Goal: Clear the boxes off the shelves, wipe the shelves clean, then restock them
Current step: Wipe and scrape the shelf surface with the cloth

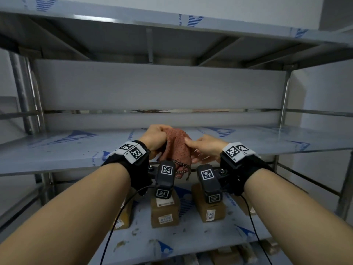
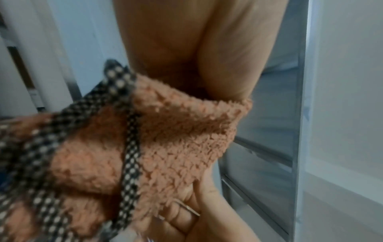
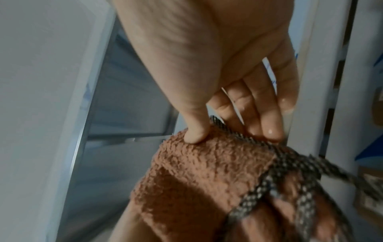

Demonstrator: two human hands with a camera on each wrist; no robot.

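Note:
A fuzzy orange-brown cloth (image 1: 177, 146) with a black-and-white checked trim hangs bunched between both hands, just above the front edge of the middle shelf (image 1: 57, 148). My left hand (image 1: 161, 139) grips its upper left part in a curled fist. My right hand (image 1: 193, 148) pinches its right side, thumb on top and fingers underneath. In the right wrist view the thumb (image 3: 194, 135) presses into the cloth (image 3: 207, 172). The left wrist view shows the cloth (image 2: 176, 139) under my left palm. Cardboard boxes (image 1: 165, 213) stand on the lower shelf.
The middle shelf surface, covered in blue-printed film, holds nothing besides my hands. An upper shelf (image 1: 172, 22) hangs overhead. Steel posts (image 1: 23, 96) stand at the rack's sides. More boxes (image 1: 229, 255) sit on the shelf below. Cables trail from both wrists.

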